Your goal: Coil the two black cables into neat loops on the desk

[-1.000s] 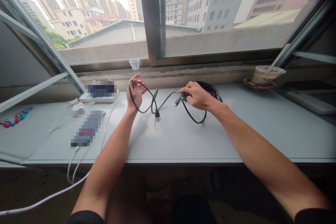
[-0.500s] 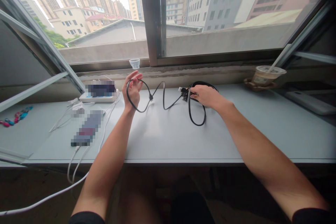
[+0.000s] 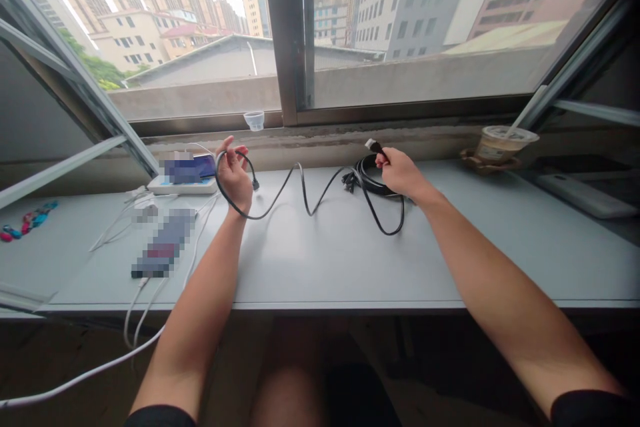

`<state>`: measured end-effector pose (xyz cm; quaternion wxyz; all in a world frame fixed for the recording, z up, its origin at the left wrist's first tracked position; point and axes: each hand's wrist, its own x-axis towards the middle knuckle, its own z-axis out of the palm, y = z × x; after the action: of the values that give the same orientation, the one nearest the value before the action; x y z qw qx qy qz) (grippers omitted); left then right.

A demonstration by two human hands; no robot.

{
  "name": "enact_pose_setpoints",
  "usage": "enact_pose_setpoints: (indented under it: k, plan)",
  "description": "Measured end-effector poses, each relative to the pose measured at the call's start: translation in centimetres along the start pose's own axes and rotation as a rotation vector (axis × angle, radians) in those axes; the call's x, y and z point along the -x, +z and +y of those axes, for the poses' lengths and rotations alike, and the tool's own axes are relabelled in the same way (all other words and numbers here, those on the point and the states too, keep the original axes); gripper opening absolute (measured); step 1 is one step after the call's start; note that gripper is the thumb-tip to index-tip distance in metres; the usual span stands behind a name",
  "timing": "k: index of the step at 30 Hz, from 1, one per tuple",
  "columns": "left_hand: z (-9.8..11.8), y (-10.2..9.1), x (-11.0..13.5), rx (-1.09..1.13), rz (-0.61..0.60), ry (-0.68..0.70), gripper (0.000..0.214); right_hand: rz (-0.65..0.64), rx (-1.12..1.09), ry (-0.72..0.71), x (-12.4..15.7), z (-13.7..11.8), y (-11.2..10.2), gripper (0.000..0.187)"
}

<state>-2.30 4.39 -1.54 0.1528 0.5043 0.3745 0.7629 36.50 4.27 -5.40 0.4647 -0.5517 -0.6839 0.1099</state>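
A thin black cable [image 3: 306, 213] runs in loose waves over the table between my hands. My left hand [image 3: 234, 177] is raised at the left with its fingers curled, and a loop of the cable passes round it; a small black end piece [image 3: 256, 184] hangs beside the wrist. My right hand [image 3: 403, 172] pinches a black plug with a pale metal tip [image 3: 373, 145], which points up and to the left. Just behind and below that hand lies a coil of black cable [image 3: 369, 183], partly covered by the fingers. More black connectors [image 3: 349, 180] rest at the coil's left side.
On the left are a white power strip [image 3: 183, 187] with a phone on it, a blurred-out phone [image 3: 165, 243] with white cables, and a colourful beaded string [image 3: 30, 221]. A clear cup [image 3: 255, 121] stands on the sill. A drink cup [image 3: 503, 145] sits at the right.
My right hand has lifted the plug up and right, away from the other connectors. My left hand has moved left with its loop, and the cable between them is stretched wider.
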Motion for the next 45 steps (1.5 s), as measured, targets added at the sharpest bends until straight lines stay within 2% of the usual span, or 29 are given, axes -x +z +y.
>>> enact_pose_setpoints:
  k: [3, 5, 6, 10, 12, 15, 20, 23, 26, 33, 45]
  plan:
    - [-0.4, 0.5, 0.6, 0.013, -0.095, -0.033, 0.041, -0.029, -0.402, 0.133, -0.2, -0.5, 0.2, 0.016]
    - [-0.5, 0.8, 0.9, 0.042, -0.163, -0.058, 0.041, -0.076, -0.527, 0.124, 0.1, -1.3, 0.5, 0.017]
    - [-0.5, 0.9, 1.0, 0.054, -0.195, -0.070, 0.042, -0.089, -0.502, 0.083, 0.2, -1.7, 0.6, 0.019]
    - [-0.4, 0.9, 1.2, 0.046, -0.297, -0.102, 0.047, -0.093, -0.172, -0.143, 0.9, -2.8, 0.7, 0.033]
    - [-0.3, 0.9, 1.3, 0.025, -0.333, -0.113, 0.049, -0.096, -0.099, -0.184, 1.1, -2.7, 0.6, 0.034]
    - [-0.5, 0.7, 1.4, 0.013, -0.379, -0.113, 0.052, -0.039, -0.115, -0.169, 1.2, -2.3, 0.7, 0.031]
    - [-1.3, 0.4, 1.3, -0.076, -0.457, -0.021, 0.050, 0.074, -0.239, -0.099, 1.3, -2.5, 1.6, 0.027]
    - [-1.5, 0.4, 1.4, -0.095, -0.502, -0.079, 0.040, 0.078, -0.310, -0.063, 1.6, -3.1, 2.0, 0.029]
    - [-1.1, 0.5, 1.6, -0.043, -0.516, -0.140, 0.044, 0.070, -0.362, -0.054, 1.8, -3.5, 2.2, 0.032]
    - [-0.2, 0.8, 1.7, 0.010, -0.512, -0.149, 0.046, 0.037, -0.350, -0.116, 1.9, -3.2, 2.8, 0.033]
    - [0.2, 0.8, 1.7, 0.020, -0.506, -0.185, 0.041, 0.005, -0.389, -0.120, 2.1, -3.7, 2.7, 0.030]
